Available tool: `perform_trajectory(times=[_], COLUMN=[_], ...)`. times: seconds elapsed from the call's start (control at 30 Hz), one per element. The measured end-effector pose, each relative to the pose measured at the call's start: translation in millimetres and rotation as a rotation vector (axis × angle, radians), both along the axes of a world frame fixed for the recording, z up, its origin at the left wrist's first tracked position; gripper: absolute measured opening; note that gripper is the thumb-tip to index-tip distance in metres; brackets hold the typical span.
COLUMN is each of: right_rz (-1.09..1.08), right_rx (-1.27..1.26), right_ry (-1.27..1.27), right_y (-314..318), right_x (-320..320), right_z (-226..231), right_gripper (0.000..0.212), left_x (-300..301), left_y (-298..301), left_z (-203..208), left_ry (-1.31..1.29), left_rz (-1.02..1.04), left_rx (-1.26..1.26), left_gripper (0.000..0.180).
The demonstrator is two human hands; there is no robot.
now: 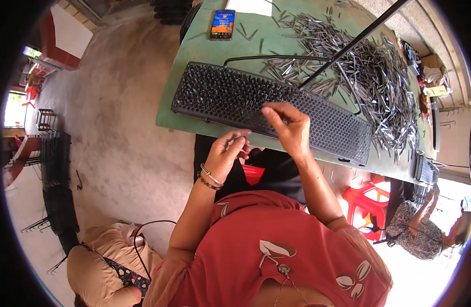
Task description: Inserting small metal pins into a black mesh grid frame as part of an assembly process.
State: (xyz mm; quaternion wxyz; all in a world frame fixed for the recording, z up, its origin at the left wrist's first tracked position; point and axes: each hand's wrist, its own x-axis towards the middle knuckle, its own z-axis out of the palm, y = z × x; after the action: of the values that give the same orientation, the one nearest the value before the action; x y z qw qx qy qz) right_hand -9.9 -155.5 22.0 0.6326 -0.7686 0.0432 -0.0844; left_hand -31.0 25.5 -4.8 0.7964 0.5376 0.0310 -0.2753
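A long black panel (343, 130) full of round holes lies along the near edge of the green table (194, 51). Thin dark strips (220, 89) stand upright in its left and middle part, while the right part shows bare holes. My right hand (292, 125) is over the panel's near middle, thumb and forefinger pinched together; whatever sits between them is too small to make out. Just off the table edge, my left hand (229, 153) is curled with thumb against fingers, and its contents are hidden. A big heap of loose dark strips (373, 77) spreads beyond the panel.
A black rod (358, 38) slants down to the panel from the upper right. A bent black wire (276, 57) runs behind it. A phone (222, 24) lies at the far left of the table. Red stool (366, 204) and a seated person (419, 227) are at right; another person (105, 261) at lower left.
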Motion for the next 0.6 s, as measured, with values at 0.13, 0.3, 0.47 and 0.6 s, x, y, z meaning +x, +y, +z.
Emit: perform_trajectory(times=[0.13,0.3,0.47,0.6], right_rz=[-0.02,0.02,0.019,0.031], right_rx=[-0.227,-0.375,-0.485,-0.447], right_ry=[-0.204,-0.312,-0.391,-0.35], right_y=[4,10,9,9], right_x=[19,25,24,22], right_z=[-9,-16,-16,-15], right_gripper=[0.015,0.016,0.015,0.016], left_x=[7,18,36,52], left_y=[6,24,41,49], left_z=[-4,-2,3,5], left_ry=[-0.118,-0.208,-0.304,-0.408], left_rz=[0.17,0.352,0.556,0.67], left_rx=[0.155,0.22,0.29,0.409], left_gripper=[0.02,0.017,0.015,0.015])
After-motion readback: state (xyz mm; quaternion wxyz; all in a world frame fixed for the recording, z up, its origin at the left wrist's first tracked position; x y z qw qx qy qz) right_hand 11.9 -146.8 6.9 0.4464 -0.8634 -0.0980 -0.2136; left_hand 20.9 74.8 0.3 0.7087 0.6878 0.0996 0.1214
